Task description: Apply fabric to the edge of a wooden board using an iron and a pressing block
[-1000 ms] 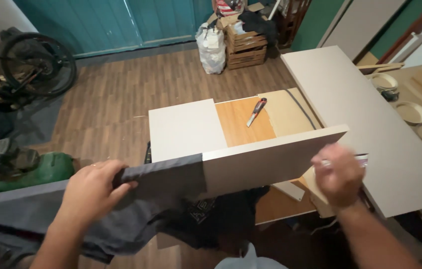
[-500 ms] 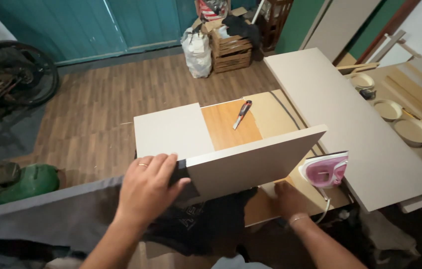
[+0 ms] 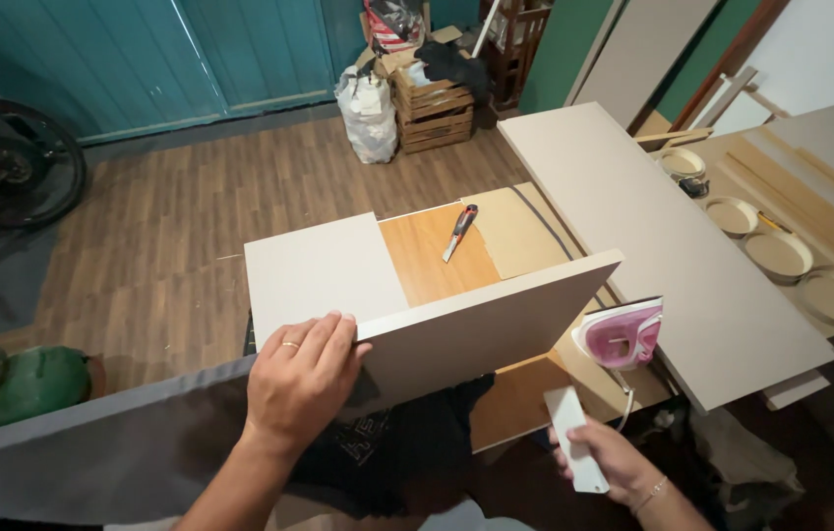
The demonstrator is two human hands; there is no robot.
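My left hand (image 3: 301, 379) grips the top edge of a pale beige board (image 3: 491, 324) that stands on its long edge in front of me. Low at the right, my right hand (image 3: 606, 460) holds a small white rectangular block (image 3: 574, 438), apart from the board. A pink and white clothes iron (image 3: 622, 334) stands on its heel just beyond that hand, next to the board's right end. Behind the board lie a flat beige panel (image 3: 324, 267) and a wooden worktop (image 3: 437, 261) with a red-handled utility knife (image 3: 459, 231) on it.
A long beige panel (image 3: 663, 246) lies to the right, with round wooden dishes (image 3: 776, 254) and planks beyond it. A grey board edge (image 3: 92, 413) runs off to the left. Wooden crates (image 3: 432, 108), a white bag (image 3: 368, 113), a bicycle wheel (image 3: 4, 162) and a green machine (image 3: 19, 388) stand on the wood floor.
My left hand slid right along the board's top edge. My right hand dropped from the board's right end and now holds a white block. The iron has come into view.
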